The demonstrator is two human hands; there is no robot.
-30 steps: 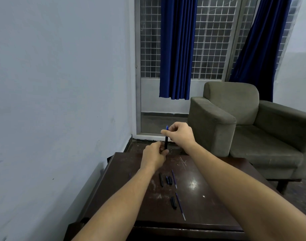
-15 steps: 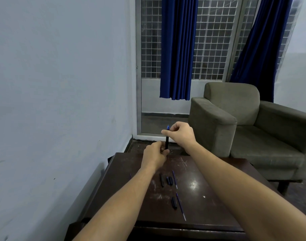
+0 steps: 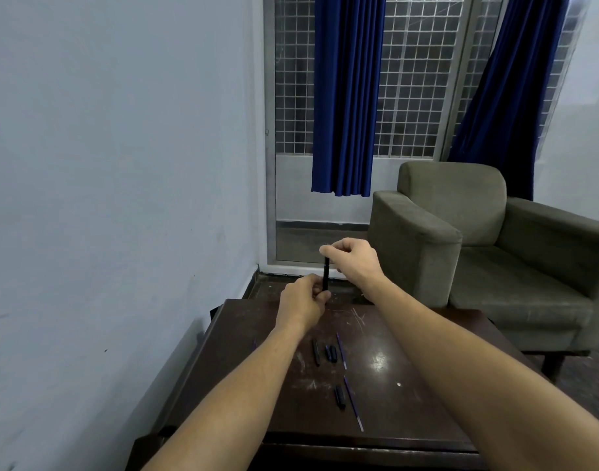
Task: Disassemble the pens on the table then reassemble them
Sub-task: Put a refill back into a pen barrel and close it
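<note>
Pale blue wall (image 3: pixel 104 164) left; grilled window (image 3: pixel 413 79), blue curtains (image 3: pixel 345 96); olive armchair (image 3: pixel 478 239) right

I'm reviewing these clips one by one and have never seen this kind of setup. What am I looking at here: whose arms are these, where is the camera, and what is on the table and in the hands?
There is no machine here. A person wears a wide-angle camera on the head, looking forward and down, so both bare forearms reach into the picture from below. The left hand grips the lower end of a dark pen barrel, held roughly upright above the far edge of the dark wooden table. The right hand pinches its top end. On the table lie loose pen parts: a thin blue refill beside short dark pieces, and nearer the person another refill beside a dark piece. A grey armchair stands behind.
</note>
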